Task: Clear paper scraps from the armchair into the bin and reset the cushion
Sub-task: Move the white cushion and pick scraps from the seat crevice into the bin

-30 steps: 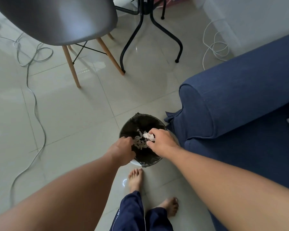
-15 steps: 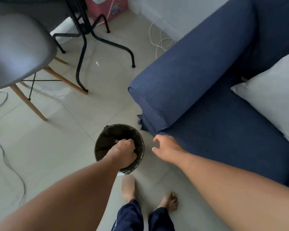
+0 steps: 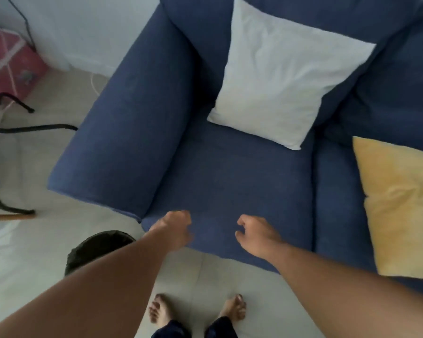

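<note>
Blue armchair (image 3: 230, 179) fills the centre of the view, seat fabric bare at the front; no scraps can be made out on it, though the picture is blurred. White cushion (image 3: 283, 79) leans tilted against the backrest, lower corner resting on the seat. Bin (image 3: 93, 247), dark-lined, stands on the floor (image 3: 205, 276) just left of the armchair's front corner, partly hidden by the left forearm. Left hand (image 3: 174, 228) hovers over the seat's front edge, fingers curled inward, holding nothing visible. Right hand (image 3: 257, 235) hovers beside it over the same edge, fingers loosely curled, holding nothing. Hands apart, neither clearly touching the fabric. Yellow cushion (image 3: 401, 208) lies on the adjoining blue seat to the right. Black stand legs (image 3: 0, 128) and a wooden chair leg (image 3: 10, 217) sit on the floor far left, pink box (image 3: 10, 67) by the wall behind them. Bare feet (image 3: 160, 312) stand on the tiles in front of the seat.
</note>
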A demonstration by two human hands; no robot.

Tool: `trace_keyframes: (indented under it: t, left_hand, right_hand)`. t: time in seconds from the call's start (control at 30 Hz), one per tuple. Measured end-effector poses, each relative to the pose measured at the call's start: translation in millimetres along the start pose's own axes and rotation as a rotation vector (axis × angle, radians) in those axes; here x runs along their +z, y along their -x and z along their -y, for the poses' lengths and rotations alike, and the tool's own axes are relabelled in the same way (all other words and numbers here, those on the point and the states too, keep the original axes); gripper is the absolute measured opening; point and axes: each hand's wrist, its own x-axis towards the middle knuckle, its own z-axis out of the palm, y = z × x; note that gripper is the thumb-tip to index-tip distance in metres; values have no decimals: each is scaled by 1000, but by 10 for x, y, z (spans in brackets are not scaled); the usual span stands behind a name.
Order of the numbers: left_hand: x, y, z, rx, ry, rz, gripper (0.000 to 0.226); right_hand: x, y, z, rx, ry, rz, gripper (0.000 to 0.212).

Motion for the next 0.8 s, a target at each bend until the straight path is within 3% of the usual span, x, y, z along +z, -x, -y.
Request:
trace_keyframes:
  t: [0.17, 0.4, 0.8]
  left_hand:
    - [-72, -178, -666, 43, 1, 38, 25]
    - [-219, -414, -1415, 102, -68, 42, 37]
    - [-902, -878, -1773, 156, -214, 24, 33]
  right_hand:
    - [-239, 108, -675, 76, -72, -18, 40]
    - [-496, 49, -1202, 99, -110, -59, 35]
    - [-1418, -474, -900, 40, -83, -193, 37]
